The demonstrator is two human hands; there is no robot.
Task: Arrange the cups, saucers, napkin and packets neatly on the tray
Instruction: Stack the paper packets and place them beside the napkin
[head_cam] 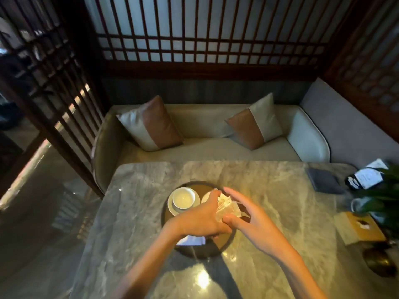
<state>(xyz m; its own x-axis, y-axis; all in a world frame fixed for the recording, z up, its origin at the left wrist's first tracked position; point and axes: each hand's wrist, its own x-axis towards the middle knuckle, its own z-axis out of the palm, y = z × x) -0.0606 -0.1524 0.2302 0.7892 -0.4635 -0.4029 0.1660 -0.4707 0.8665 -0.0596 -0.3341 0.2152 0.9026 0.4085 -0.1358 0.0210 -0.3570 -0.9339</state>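
Observation:
A round dark tray [195,252] lies on the marble table. At its far left a white cup [183,197] stands upright on a white saucer [171,209]. A second white saucer [206,197] shows partly behind my hands. My left hand [201,216] and my right hand [251,216] meet over the tray's middle, both holding a bundle of pale packets [226,207]. My right thumb presses the bundle's near edge. A white folded napkin [193,240] lies on the tray beneath my left wrist, mostly hidden.
The marble table [133,212] ends at a cushioned bench. At the right stand a dark folder [323,180], a card holder [364,176], a leafy plant [382,203], a wooden tissue box [358,227] and a round brass dish [379,263].

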